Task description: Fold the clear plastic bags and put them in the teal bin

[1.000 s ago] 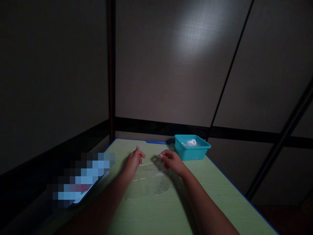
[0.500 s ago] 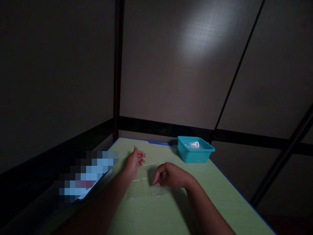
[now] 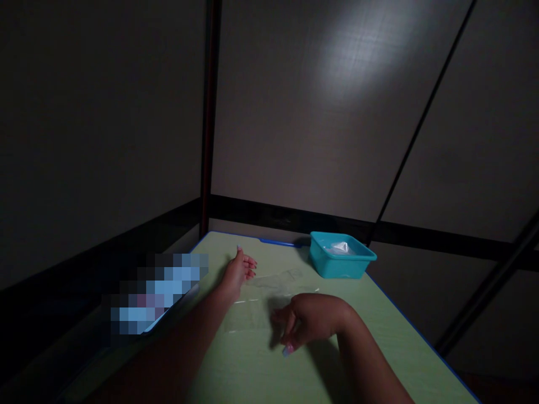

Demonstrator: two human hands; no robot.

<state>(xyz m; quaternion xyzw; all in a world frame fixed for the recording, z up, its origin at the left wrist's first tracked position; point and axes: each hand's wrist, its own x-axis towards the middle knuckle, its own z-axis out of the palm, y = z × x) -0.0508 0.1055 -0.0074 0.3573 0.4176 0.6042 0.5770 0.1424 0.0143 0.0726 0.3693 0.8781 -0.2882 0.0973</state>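
A clear plastic bag or sheet (image 3: 248,320) lies flat on the pale green table (image 3: 236,370), with faint creases and shiny edges. At its far left side, my left hand (image 3: 239,274) rests on its edge, thumb up and fingers apart, holding nothing. Over the near right part of the plastic hangs my right hand (image 3: 309,321). Its wrist is bent and its fingers point down and left, thumb apart from them, and nothing shows between them. Whether the right fingertips touch the plastic is hard to see.
A turquoise plastic basin (image 3: 343,267) with crumpled clear plastic (image 3: 339,248) inside stands at the far right corner. Along the left edge lies a blurred-out, pale bluish flat object (image 3: 168,297). Dark panelled walls (image 3: 295,123) close in behind and at the left.
My right hand has moved nearer to me and its thumb has come away from the fingers. More of the plastic's far part shows. My left hand stays nearly in place; the view shifted slightly.
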